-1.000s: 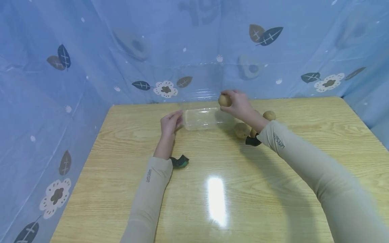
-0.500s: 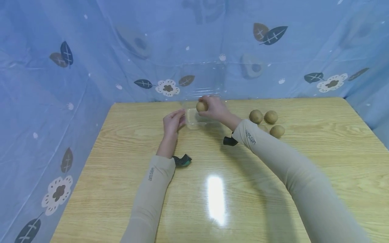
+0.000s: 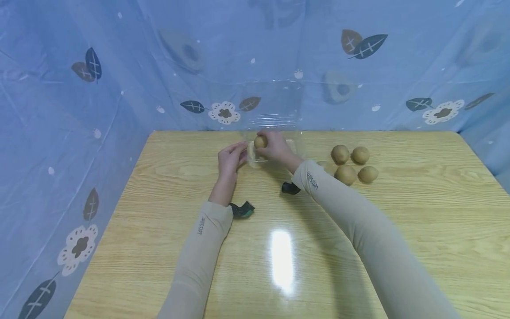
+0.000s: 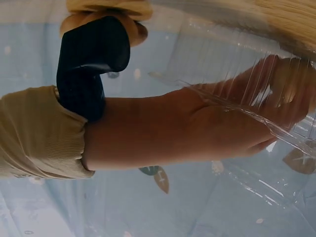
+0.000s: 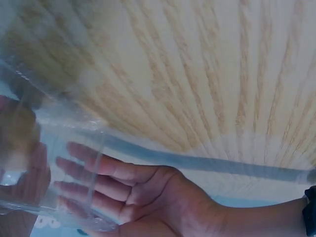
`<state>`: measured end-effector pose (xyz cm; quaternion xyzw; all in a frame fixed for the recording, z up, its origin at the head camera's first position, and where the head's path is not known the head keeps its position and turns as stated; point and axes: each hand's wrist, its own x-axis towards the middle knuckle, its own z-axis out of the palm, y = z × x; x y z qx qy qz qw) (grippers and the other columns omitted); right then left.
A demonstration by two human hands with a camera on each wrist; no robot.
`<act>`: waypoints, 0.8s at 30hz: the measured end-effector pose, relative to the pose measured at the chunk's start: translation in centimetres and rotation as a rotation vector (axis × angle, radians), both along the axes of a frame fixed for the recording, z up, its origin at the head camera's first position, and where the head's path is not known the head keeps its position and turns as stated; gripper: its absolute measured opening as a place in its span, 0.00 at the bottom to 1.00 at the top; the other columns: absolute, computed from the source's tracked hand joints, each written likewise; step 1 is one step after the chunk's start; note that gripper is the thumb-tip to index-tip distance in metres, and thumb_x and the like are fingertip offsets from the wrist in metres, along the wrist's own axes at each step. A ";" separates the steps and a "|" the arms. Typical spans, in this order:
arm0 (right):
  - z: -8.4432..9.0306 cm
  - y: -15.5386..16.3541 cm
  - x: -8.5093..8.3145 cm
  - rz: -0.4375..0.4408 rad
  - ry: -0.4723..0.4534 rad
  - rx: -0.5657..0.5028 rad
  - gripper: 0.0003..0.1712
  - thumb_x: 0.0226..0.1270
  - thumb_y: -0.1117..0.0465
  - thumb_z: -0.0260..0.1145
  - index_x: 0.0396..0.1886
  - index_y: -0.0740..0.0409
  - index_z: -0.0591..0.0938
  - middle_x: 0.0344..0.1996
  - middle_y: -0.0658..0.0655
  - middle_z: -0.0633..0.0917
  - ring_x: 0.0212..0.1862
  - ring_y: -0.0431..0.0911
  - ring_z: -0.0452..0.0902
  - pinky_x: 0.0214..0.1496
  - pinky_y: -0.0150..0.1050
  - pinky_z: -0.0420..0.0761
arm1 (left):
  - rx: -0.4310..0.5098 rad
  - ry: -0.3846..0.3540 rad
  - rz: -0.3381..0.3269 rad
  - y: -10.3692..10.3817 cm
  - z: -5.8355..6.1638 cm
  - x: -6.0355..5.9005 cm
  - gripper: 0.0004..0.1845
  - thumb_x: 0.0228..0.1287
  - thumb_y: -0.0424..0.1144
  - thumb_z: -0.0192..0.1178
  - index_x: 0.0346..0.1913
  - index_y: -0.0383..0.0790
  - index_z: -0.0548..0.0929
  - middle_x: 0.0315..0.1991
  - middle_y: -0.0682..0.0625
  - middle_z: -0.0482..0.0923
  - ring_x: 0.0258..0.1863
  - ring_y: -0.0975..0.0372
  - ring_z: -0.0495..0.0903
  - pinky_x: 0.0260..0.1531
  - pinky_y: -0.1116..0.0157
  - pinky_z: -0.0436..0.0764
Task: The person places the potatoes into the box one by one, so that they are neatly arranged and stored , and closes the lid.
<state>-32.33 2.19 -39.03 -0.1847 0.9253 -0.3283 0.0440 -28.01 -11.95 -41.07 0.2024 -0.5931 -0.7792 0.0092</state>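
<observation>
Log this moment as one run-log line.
right hand: holds kiwi over clear box | left hand: touches box's left end | four kiwis on table, right of box

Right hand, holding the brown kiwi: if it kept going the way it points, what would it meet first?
Likely the left hand steadying the clear plastic container; depth is unclear.

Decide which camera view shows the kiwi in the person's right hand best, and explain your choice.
The head view: the kiwi shows plainly in the right hand, over the clear plastic box. The right wrist view gives only a brown blur behind plastic at its left edge. The left wrist view shows the left hand on the box, no certain kiwi.
</observation>
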 end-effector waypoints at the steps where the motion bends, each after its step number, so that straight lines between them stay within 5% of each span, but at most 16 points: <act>1: 0.0 -0.2 0.0 -0.006 0.000 0.003 0.33 0.50 0.63 0.69 0.58 0.63 0.70 0.52 0.63 0.76 0.50 0.54 0.72 0.52 0.44 0.76 | -0.002 0.002 0.000 0.0 0.0 0.0 0.16 0.55 0.38 0.64 0.46 0.36 0.81 0.46 0.43 0.80 0.44 0.57 0.81 0.36 0.70 0.83; 24: 0.3 -1.0 0.4 -0.045 -0.012 -0.001 0.35 0.53 0.60 0.69 0.61 0.59 0.67 0.57 0.66 0.69 0.56 0.57 0.67 0.58 0.49 0.72 | 0.003 -0.003 0.006 0.0 -0.1 -0.1 0.15 0.55 0.39 0.64 0.45 0.37 0.82 0.43 0.46 0.81 0.41 0.59 0.82 0.36 0.70 0.83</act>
